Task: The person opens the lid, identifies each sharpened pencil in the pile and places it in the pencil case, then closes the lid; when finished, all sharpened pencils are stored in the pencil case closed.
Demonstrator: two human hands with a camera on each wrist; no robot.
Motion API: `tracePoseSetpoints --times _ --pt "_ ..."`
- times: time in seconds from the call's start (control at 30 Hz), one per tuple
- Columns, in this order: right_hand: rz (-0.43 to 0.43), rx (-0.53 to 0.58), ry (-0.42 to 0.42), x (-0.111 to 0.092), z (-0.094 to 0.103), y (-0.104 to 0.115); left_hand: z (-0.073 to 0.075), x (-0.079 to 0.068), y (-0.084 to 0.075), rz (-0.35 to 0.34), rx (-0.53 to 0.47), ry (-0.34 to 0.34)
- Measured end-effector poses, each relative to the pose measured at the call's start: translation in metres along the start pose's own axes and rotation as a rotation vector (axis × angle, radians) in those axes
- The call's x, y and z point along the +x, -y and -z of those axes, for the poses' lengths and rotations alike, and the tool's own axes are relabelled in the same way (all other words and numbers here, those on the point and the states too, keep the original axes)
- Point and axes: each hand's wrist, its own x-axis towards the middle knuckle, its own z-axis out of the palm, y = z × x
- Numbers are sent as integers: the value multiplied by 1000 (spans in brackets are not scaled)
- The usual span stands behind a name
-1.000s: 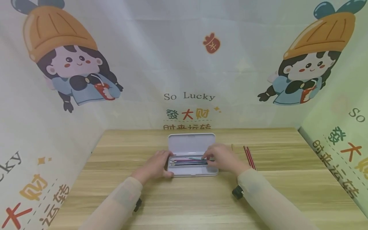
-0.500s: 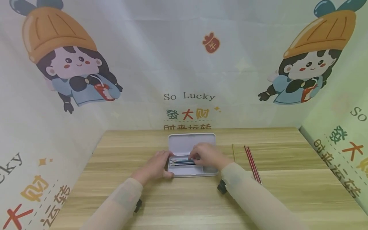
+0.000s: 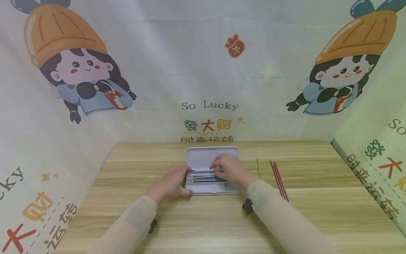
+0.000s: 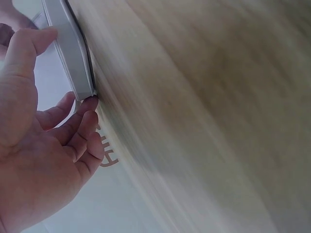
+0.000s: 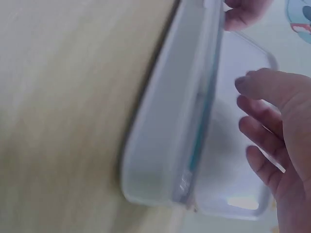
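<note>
A white pencil case lies on the table with its lid raised at the back. Several pencils lie side by side in it, points to the left. My left hand grips the case's left end; in the left wrist view its thumb presses one long side of the case while fingertips touch the corner. Over the right half hovers my right hand, covering the pencils' far ends. The right wrist view shows this hand with loosely bent, parted fingers and nothing between them, beside a teal pencil in the case.
To the right of the case, two red pencils lie together on the wooden table. A thin yellowish stick lies between them and the case. Printed cloth hangs behind and at both sides.
My right hand has moved left along the case with a teal pencil, let it go among the others, and lifted slightly. My left hand has stayed on the case's left end.
</note>
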Motion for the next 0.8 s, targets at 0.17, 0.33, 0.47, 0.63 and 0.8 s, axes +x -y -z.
tracePoseSetpoints --times 0.17,0.33,0.47,0.63,0.8 --pt "-81 -41 -90 -5 25 -12 0 1 -1 -1 -6 2" --pt "-242 -5 -103 -10 52 -27 0 2 -1 5 -8 0" --pt "-319 -40 -64 -17 61 -37 0 0 -2 13 -14 -1" --pt "-307 -19 -26 -23 63 -37 -2 -1 0 28 -23 -8" --pt "-294 15 -64 -29 64 -33 -4 -1 1 57 -100 -55"
